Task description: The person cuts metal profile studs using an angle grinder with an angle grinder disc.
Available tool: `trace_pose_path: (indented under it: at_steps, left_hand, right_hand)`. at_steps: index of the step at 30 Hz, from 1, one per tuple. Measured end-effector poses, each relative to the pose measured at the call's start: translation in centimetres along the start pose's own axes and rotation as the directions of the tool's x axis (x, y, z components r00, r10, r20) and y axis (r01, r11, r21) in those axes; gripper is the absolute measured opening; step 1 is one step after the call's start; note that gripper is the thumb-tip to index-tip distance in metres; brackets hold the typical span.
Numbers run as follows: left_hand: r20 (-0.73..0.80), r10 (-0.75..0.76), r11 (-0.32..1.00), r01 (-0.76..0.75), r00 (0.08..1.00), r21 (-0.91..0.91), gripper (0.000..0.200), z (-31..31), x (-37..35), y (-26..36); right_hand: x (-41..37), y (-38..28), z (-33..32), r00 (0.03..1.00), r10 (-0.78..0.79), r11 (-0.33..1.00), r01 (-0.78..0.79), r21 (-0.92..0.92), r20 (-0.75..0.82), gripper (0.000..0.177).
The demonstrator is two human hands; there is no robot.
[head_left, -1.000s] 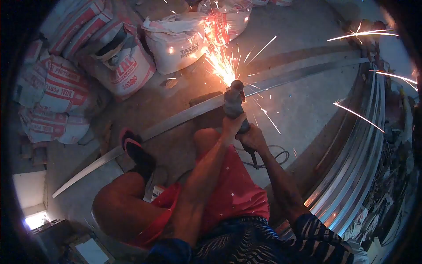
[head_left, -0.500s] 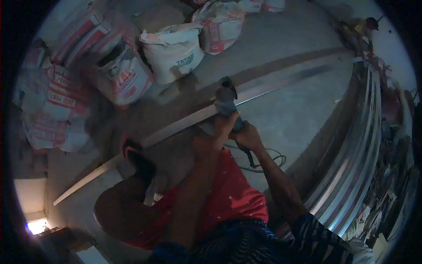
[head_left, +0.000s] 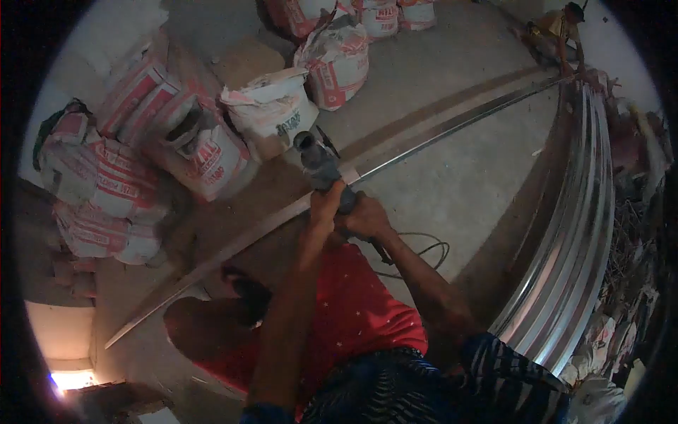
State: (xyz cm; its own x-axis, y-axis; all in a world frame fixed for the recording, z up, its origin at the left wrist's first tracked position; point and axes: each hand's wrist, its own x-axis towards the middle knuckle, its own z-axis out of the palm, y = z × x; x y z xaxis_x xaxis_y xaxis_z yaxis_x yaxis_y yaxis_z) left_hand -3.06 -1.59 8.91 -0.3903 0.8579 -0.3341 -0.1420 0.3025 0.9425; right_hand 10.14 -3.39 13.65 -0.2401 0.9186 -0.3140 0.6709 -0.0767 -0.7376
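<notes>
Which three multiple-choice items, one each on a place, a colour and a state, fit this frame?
1. Where is the stack of shiny corrugated metal sheets? A. on the person's right B. on the person's left C. across the knees
2. What colour are the person's cloth shorts? A. green B. red C. white
3. How is the grey angle grinder held? A. lying on the floor B. in one hand C. in both hands
1 A: they run along the right edge. 2 B: red cloth covers the thighs. 3 C: left hand and right hand both grip it.
</notes>
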Motion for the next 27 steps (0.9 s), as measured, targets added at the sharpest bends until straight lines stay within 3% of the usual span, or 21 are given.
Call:
trace_pose_path:
  at_steps: [2,5,11,14,20,23,27]
  left_hand:
    - [0.025,0.03,0.999,-0.029,0.999,-0.046,0.044,-0.2,-0.9,0.9]
    - [0.076,0.004,0.997,0.001,0.997,-0.071,0.041,-0.2,-1.5,1.6]
    - [0.16,-0.093,0.995,0.098,0.983,-0.03,0.051,-1.2,0.4,-0.1]
    - [0.082,-0.113,0.994,0.112,0.99,0.014,0.052,-0.7,0.1,-0.4]
    - [0.119,-0.119,0.985,0.132,0.986,-0.11,0.057,-0.3,-1.3,-0.1]
    - [0.141,-0.085,0.991,0.099,0.986,-0.095,0.047,-0.3,-1.8,0.3]
    - [0.008,-0.117,0.993,0.117,0.993,0.003,0.057,0.4,-2.1,0.8]
  right_hand:
    - [-0.2,-0.6,-0.4,0.999,-0.002,1.0,0.002,0.002,0.035,0.067]
    - [0.0,0.3,0.6,0.996,-0.036,0.999,0.036,-0.002,-0.078,0.068]
    - [-0.3,-0.2,0.7,0.996,-0.053,0.998,0.055,0.027,-0.066,0.07]
    - [-0.1,0.4,0.9,0.999,-0.017,1.0,0.018,0.011,-0.037,0.07]
    - [0.0,1.0,1.0,1.0,-0.003,0.999,0.003,-0.033,-0.026,0.07]
    - [-0.1,1.2,0.7,1.0,-0.013,1.0,0.013,-0.02,-0.012,0.071]
    - [-0.3,1.4,0.3,1.0,-0.026,0.999,0.026,-0.022,-0.01,0.075]
